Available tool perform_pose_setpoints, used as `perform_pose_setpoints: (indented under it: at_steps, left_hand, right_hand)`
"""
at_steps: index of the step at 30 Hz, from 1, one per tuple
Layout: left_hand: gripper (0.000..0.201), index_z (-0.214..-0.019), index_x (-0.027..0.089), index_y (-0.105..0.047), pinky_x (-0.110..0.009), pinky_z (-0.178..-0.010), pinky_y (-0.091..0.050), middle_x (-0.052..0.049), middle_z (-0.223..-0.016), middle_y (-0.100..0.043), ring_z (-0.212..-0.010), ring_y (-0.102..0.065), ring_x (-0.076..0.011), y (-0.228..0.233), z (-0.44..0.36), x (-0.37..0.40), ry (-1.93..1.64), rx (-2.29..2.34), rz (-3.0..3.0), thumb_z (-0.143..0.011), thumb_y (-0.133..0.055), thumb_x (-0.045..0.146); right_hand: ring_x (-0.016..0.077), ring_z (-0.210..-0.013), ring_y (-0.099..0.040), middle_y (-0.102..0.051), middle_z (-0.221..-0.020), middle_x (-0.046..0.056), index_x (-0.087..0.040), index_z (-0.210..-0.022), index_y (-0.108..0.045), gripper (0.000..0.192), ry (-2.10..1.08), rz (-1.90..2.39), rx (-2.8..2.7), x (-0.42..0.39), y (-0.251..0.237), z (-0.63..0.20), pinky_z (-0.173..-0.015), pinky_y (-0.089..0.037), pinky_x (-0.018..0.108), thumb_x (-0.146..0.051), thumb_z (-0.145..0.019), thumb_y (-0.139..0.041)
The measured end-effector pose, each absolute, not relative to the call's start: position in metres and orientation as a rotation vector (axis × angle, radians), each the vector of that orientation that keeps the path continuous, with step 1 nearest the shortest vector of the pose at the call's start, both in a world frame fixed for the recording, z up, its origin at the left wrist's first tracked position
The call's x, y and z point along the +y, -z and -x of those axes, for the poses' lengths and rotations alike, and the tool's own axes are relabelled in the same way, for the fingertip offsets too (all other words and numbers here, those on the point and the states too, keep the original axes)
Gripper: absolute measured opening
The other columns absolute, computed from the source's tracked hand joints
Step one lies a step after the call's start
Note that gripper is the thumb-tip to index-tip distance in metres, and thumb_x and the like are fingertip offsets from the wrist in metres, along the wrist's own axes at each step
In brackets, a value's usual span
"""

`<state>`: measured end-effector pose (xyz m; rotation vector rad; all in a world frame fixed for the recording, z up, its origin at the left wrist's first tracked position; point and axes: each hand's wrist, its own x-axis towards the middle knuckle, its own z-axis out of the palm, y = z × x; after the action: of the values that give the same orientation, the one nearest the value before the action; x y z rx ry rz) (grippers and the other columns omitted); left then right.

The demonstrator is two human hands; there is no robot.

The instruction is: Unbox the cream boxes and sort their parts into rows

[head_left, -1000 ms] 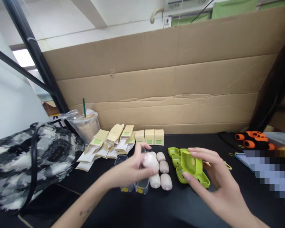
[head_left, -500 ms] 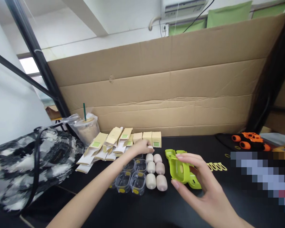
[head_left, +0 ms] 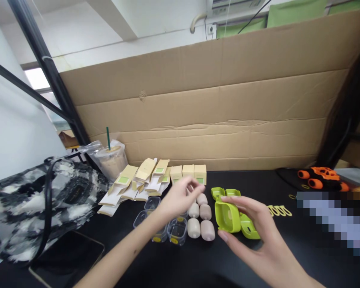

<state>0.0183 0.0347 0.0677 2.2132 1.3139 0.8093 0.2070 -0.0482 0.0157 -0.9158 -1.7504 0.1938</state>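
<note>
My right hand (head_left: pixel 258 228) grips an open lime-green plastic case (head_left: pixel 228 217) between thumb and fingers, its hollow facing left. Other green case pieces (head_left: pixel 249 226) lie just behind and beside it on the black table. My left hand (head_left: pixel 183 196) reaches over the far end of two rows of small rounded capsule-like pieces, one row cream (head_left: pixel 193 228) and one pinkish (head_left: pixel 208 230). Its fingers are pinched; whatever is between them is hidden. Under and beside my left forearm stand clear plastic cups (head_left: pixel 177 232) with yellow stickers.
Small tan cartons (head_left: pixel 188 171) and flattened packets (head_left: pixel 123 180) line the back. A drink cup (head_left: pixel 111 162) and a black-and-white bag (head_left: pixel 69 200) are at left. Yellow rings (head_left: pixel 279 211) and an orange toy car (head_left: pixel 322 178) lie right. A cardboard wall (head_left: pixel 198 108) stands behind.
My left hand has moved right and slightly nearer, from beside the cartons to above the far capsule pieces. My right hand keeps its hold on the green case. The view has shifted slightly.
</note>
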Motion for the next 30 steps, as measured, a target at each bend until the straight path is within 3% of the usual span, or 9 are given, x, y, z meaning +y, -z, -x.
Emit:
perform_pose_setpoints:
  at_steps: [3, 5, 10, 15, 21, 27, 30]
  left_hand:
    - [0.040, -0.106, 0.016, -0.049, -0.026, -0.058, -0.047, 0.000, -0.072, -0.058, -0.061, -0.059, -0.0134, -0.057, -0.029, 0.000, -0.792, 0.941, -1.720, -0.087, -0.044, 0.051]
    - [0.046, -0.110, 0.017, -0.044, -0.026, -0.058, -0.046, 0.002, -0.073, -0.055, -0.056, -0.056, -0.0105, -0.046, -0.034, -0.014, -0.814, 0.781, -1.460, -0.083, -0.052, 0.054]
    - [0.039, -0.088, 0.020, -0.045, -0.024, -0.072, -0.044, 0.001, -0.086, -0.058, -0.075, -0.057, -0.0103, -0.028, -0.037, -0.024, -0.964, 0.595, -1.268, -0.070, -0.075, 0.036]
    - [0.021, -0.081, 0.014, -0.060, -0.026, -0.076, -0.044, -0.002, -0.079, -0.063, -0.078, -0.059, -0.0151, -0.026, -0.037, -0.028, -0.950, 0.681, -1.305, -0.070, -0.073, 0.024]
    - [0.013, -0.085, 0.015, -0.062, -0.026, -0.072, -0.046, -0.002, -0.080, -0.065, -0.077, -0.060, -0.0167, -0.025, -0.034, -0.028, -1.017, 0.836, -1.447, -0.072, -0.064, 0.016]
    - [0.010, -0.079, 0.015, -0.064, -0.024, -0.070, -0.046, -0.001, -0.076, -0.065, -0.073, -0.059, -0.0155, -0.027, -0.029, -0.027, -1.035, 0.883, -1.528, -0.072, -0.066, 0.021]
    - [0.014, -0.079, 0.015, -0.063, -0.024, -0.068, -0.046, -0.001, -0.075, -0.065, -0.072, -0.058, -0.0151, -0.029, -0.029, -0.028, -1.060, 0.884, -1.490, -0.069, -0.069, 0.023]
  right_hand:
    - [0.0219, -0.113, -0.057, -0.056, -0.120, 0.008, -0.027, -0.129, -0.036, 0.053, -0.151, 0.875, -1.788, -0.046, -0.011, -0.207, -0.095, -0.050, 0.035, -0.022, -0.083, -0.062]
    - [0.0217, -0.113, -0.057, -0.056, -0.120, 0.008, -0.026, -0.132, -0.034, 0.057, -0.095, 0.834, -1.836, -0.044, -0.008, -0.207, -0.096, -0.049, 0.036, -0.019, -0.083, -0.062]
    - [0.0240, -0.119, -0.053, -0.054, -0.126, 0.012, -0.023, -0.134, -0.032, 0.059, -0.016, 0.799, -1.913, -0.040, -0.002, -0.207, -0.100, -0.046, 0.040, -0.015, -0.083, -0.060]
    - [0.0234, -0.118, -0.055, -0.058, -0.125, 0.011, -0.024, -0.138, -0.028, 0.065, -0.027, 0.688, -2.050, -0.042, -0.001, -0.207, -0.098, -0.048, 0.037, -0.010, -0.082, -0.060]
    - [0.0234, -0.124, -0.050, -0.048, -0.139, 0.010, -0.028, -0.141, -0.023, 0.073, -0.068, 0.631, -2.067, -0.041, 0.002, -0.207, -0.101, -0.046, 0.039, 0.000, -0.082, -0.054]
    - [0.0230, -0.124, -0.050, -0.051, -0.135, 0.011, -0.024, -0.136, -0.030, 0.063, -0.138, 0.681, -2.014, -0.046, -0.007, -0.206, -0.101, -0.044, 0.037, -0.002, -0.080, -0.051]
    - [0.0235, -0.110, -0.060, -0.062, -0.117, 0.010, -0.024, -0.121, -0.046, 0.041, -0.226, 0.821, -1.878, -0.044, -0.014, -0.207, -0.092, -0.052, 0.035, -0.011, -0.083, -0.053]
